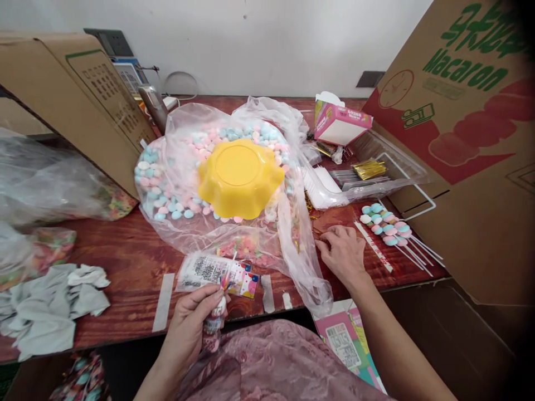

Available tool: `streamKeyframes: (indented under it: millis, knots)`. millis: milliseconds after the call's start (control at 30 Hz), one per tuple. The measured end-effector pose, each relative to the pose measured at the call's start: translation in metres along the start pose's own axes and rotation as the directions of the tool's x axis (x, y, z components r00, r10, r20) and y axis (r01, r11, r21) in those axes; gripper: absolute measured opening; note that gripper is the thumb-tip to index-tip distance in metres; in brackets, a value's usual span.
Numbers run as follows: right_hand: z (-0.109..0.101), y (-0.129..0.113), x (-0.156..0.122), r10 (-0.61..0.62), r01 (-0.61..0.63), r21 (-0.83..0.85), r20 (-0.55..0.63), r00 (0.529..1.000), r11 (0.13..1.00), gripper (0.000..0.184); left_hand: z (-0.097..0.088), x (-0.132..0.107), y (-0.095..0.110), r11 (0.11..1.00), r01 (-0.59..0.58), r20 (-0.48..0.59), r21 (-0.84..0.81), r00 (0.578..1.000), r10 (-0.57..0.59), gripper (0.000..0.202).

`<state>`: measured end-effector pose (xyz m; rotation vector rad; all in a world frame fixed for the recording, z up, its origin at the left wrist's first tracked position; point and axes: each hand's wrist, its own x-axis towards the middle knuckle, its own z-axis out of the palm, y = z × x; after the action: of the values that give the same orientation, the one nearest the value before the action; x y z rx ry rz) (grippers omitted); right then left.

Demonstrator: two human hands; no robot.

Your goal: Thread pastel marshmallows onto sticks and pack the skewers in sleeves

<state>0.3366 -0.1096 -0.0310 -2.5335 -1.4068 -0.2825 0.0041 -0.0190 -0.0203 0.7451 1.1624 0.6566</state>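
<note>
showing yellow on the scalloped bowl (241,172) — mixing pink, blue and white among the loose candies (176,214). running red-brown with darker grain over the table (129,245). mingling pink and white on the held packet (214,323), alternating pink and blue on the skewered candies (388,229). wearing green lettering and red shapes on the right-hand carton (455,106) — glinting gold on the ties (369,170).

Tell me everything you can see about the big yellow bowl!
The yellow bowl looks like smooth, slightly shiny plastic. It is upside down: its flat, round base, marked with a ring, faces up, and its wavy sides flare out below. It sits in the middle of the table, on a clear plastic bag with pink, blue and white sweets around it. Neither the left hand nor the right hand touches it. Its inside is hidden.
</note>
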Motion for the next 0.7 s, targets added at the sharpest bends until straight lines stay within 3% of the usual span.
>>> streamKeyframes:
  millis: [233,333,500,700]
  knots:
    - [0.006,0.002,0.015,-0.036,0.036,0.009,0.002,0.999,0.999,0.015,0.010,-0.003,0.002,0.997,0.046,0.072,0.062,0.996,-0.050,0.049]
    - [-0.004,0.015,0.011,-0.026,0.030,0.049,-0.075,0.997,0.998,0.014,0.009,-0.002,0.001,0.997,0.062,0.095,0.050,0.993,-0.067,0.048]
    - [-0.015,0.028,0.001,0.090,-0.044,0.201,-0.226,0.970,0.979,0.023,0.007,0.002,0.005,1.000,-0.004,0.086,0.011,0.996,0.003,0.045]
    - [-0.009,0.027,0.012,0.028,-0.017,0.110,-0.098,0.995,0.994,0.019,0.007,0.002,0.005,0.999,-0.023,0.129,0.030,0.991,0.019,0.042]
